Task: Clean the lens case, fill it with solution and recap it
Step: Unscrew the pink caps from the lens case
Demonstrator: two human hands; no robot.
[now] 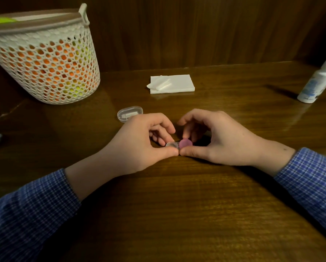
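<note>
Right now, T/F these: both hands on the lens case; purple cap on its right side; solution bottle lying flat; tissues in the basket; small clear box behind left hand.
1. Both hands, left hand and right hand, hold the lens case. True.
2. The purple cap is on its right side. True.
3. The solution bottle lies flat. False: it stands, capped.
4. Tissues are in the basket. False: they are stacked on the table.
5. The small clear box sits behind the left hand. True.

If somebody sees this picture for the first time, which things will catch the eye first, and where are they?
The left hand and right hand meet at the table's middle, pinching a small lens case with a purple cap. At far left stands a white mesh basket glowing orange inside. Folded white tissues lie behind the hands, a white bottle at far right.
</note>
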